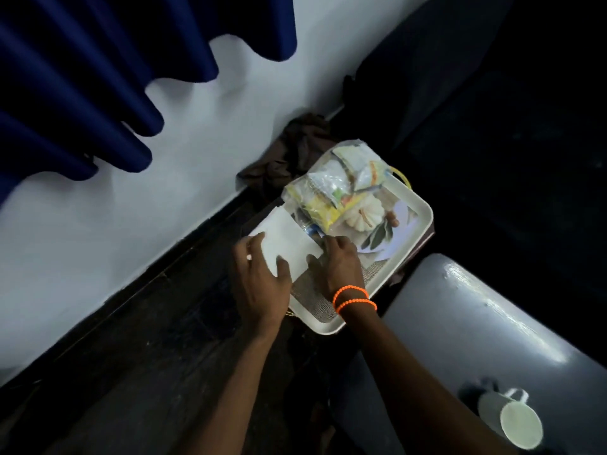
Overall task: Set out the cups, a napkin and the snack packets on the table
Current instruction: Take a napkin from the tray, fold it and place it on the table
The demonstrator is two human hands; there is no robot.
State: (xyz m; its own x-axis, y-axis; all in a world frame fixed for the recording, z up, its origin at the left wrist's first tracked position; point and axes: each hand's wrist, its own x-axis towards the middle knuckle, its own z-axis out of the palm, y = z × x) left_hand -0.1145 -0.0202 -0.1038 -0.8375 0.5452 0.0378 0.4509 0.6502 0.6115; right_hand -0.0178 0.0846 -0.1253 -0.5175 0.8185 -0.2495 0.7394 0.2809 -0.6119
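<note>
Fingers (262, 239) of both hands pinching napkin (285, 239) at tray's (423, 221) nine o'clock edge; lift flat, clear of packets (331, 188).

The snack packets (331, 188) blur together, and the napkin (285, 247) hides the tray's (423, 211) corner.

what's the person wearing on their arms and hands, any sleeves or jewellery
Both forearms are bare, with no sleeves showing in the frame. The right hand has two loops of small bright orange beads, the orange bracelet, around its wrist. The left hand wears nothing visible: no watch, ring or glove. No markings can be made out in this dim light.
</note>
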